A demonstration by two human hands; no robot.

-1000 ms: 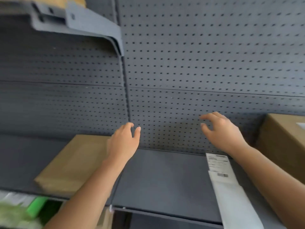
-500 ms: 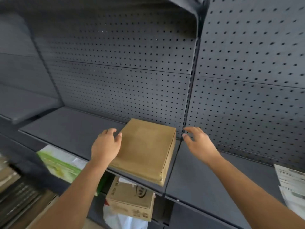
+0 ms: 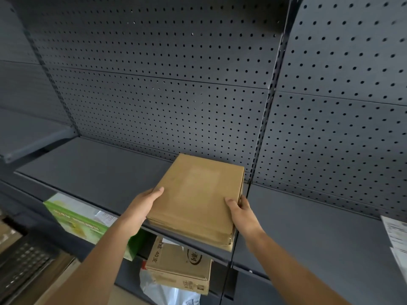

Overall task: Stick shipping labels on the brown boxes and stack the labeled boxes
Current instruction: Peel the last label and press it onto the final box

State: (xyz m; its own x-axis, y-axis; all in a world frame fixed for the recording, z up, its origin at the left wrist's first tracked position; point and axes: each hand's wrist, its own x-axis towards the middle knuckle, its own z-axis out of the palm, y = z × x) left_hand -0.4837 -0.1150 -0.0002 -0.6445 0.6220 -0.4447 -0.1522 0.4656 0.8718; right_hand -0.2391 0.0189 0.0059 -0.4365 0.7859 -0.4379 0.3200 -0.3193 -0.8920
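Plainly, the brown box (image 3: 198,199) is a flat cardboard carton with a bare top face: we see only a faint paler rectangle there and no label on it. It lies flat on the dark grey shelf (image 3: 92,172), at that shelf's right end beside the slotted upright (image 3: 262,137), its near corner reaching the shelf's front edge.

Our left hand (image 3: 143,205) is pressed against the box's left side, thumb lying along the top edge. Our right hand (image 3: 241,211) is closed on the right near edge, thumb on top and fingers wrapped down the side. So both grips are closed on the box.

Half a second ago our hands were open and just short of the box, one on each side; now both have hold of it. The box lies where it lay before.

White label sheets (image 3: 396,234) lie at the far right. Below the shelf stand a printed carton (image 3: 178,269) and a green box (image 3: 77,221).
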